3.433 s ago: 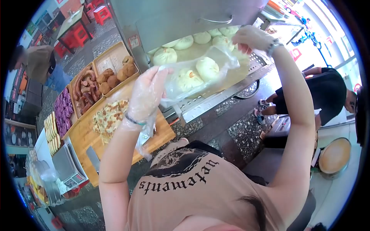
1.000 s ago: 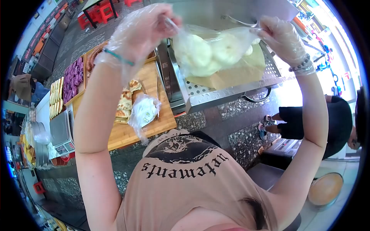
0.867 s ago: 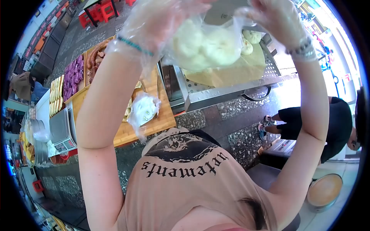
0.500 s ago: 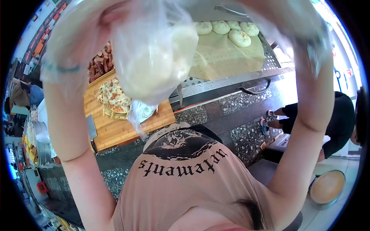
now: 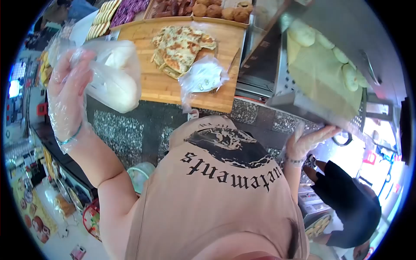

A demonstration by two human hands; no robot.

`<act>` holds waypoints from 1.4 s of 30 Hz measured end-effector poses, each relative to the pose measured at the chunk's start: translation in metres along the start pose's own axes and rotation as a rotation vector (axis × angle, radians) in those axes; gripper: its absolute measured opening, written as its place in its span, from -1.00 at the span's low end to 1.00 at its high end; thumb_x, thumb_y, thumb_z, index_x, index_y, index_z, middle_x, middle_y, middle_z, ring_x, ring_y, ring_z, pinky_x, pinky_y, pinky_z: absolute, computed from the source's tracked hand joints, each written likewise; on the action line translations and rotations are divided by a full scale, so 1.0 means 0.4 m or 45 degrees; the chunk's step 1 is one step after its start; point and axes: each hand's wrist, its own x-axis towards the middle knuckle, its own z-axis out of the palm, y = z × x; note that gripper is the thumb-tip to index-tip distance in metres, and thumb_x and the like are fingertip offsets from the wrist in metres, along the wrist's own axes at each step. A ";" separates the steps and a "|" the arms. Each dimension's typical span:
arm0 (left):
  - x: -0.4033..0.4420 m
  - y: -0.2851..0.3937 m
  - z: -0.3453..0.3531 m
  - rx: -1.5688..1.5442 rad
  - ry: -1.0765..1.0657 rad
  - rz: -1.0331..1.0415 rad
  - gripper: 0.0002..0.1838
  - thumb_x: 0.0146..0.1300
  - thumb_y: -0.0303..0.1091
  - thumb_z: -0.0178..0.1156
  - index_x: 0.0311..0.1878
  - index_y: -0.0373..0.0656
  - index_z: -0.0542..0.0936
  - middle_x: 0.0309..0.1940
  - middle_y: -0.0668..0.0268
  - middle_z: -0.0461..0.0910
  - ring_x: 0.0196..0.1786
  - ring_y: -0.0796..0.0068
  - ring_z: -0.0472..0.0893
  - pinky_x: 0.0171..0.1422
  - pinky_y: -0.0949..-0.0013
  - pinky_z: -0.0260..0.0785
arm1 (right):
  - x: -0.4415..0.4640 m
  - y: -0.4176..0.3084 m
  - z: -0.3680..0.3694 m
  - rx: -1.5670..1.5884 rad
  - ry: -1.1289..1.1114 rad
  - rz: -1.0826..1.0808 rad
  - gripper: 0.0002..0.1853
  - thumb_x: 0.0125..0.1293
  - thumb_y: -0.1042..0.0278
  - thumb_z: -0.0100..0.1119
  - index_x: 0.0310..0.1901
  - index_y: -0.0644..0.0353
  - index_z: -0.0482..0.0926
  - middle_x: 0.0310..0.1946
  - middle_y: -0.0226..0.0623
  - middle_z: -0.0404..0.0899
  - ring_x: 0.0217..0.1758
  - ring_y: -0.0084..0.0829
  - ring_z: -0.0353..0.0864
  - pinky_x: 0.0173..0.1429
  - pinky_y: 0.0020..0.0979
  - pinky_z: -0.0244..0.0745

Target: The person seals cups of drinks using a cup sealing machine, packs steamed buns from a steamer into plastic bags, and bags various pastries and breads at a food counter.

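My left hand [image 5: 69, 80], in a clear plastic glove, is raised at the left and closed round the top of a clear plastic bag [image 5: 97, 93]. White steamed buns [image 5: 123, 89] hang inside it; how many is hard to tell. My right hand [image 5: 310, 141], also gloved, has its fingers stretched out at the front of a steel steamer drawer [image 5: 303, 106], close to its black handle [image 5: 342, 138]. Whether it touches the drawer I cannot tell. Several white buns [image 5: 302, 35] lie on the cloth [image 5: 327, 71] lining the drawer.
A wooden board [image 5: 134, 45] ahead bears flatbreads [image 5: 180, 47] and a knotted white plastic bag [image 5: 203, 78]. Behind it are trays of sausages [image 5: 171, 8], brown balls [image 5: 212, 9] and shredded purple vegetable [image 5: 130, 11]. A person in black [image 5: 346, 203] bends at the right.
Both hands have come down from high in front of me. The bagged buns have moved left with my left hand; my right hand has dropped to the drawer front. My view has turned.
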 end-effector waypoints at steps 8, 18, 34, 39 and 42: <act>-0.100 -0.199 -0.143 -0.183 0.442 -0.338 -0.86 0.26 -0.47 0.13 -0.13 -0.26 0.53 -0.55 0.56 0.29 -0.52 0.76 0.18 -0.40 0.65 0.01 | -0.033 -0.122 0.288 0.530 -0.803 -0.049 -0.35 0.18 0.26 0.26 0.26 0.30 0.28 0.27 0.00 0.30 0.37 -0.10 0.22 0.40 -0.18 0.15; -0.220 -0.403 -0.301 -0.438 0.331 -0.673 -0.88 0.23 -0.54 0.07 -0.18 -0.23 0.52 -0.58 0.55 0.27 -0.55 0.76 0.17 -0.37 0.63 0.09 | -0.037 -0.377 0.843 -0.056 -1.545 -0.086 -0.19 -0.03 0.11 0.41 0.23 0.24 0.25 0.25 0.10 0.28 0.19 0.00 0.44 0.23 -0.20 0.40; -0.140 -0.582 -0.573 -0.480 0.551 -0.716 -0.88 0.25 -0.50 0.07 -0.16 -0.24 0.51 -0.59 0.55 0.26 -0.56 0.78 0.19 -0.40 0.66 0.08 | -0.083 -0.214 1.067 0.280 -1.727 0.143 -0.55 0.02 0.34 0.15 0.03 0.22 0.54 -0.10 -0.07 0.62 -0.01 -0.21 0.61 0.08 -0.28 0.46; -0.103 -0.562 -0.631 -0.568 0.736 -0.604 -0.89 0.30 -0.51 0.04 -0.16 -0.28 0.50 -0.58 0.53 0.27 -0.58 0.76 0.17 -0.40 0.64 0.15 | 0.048 -0.394 0.870 0.445 -1.851 0.803 -0.55 0.11 0.42 0.13 0.10 0.24 0.49 -0.08 -0.24 0.58 -0.14 -0.40 0.58 -0.07 -0.40 0.46; -0.081 -0.557 -0.653 -0.585 0.802 -0.577 -0.90 0.30 -0.50 0.03 -0.17 -0.27 0.50 -0.59 0.55 0.26 -0.58 0.77 0.17 -0.39 0.64 0.15 | 0.070 -0.320 0.900 0.233 -1.852 0.509 -0.58 0.12 0.36 0.13 0.04 0.31 0.52 -0.15 -0.19 0.61 -0.17 -0.41 0.58 -0.10 -0.39 0.45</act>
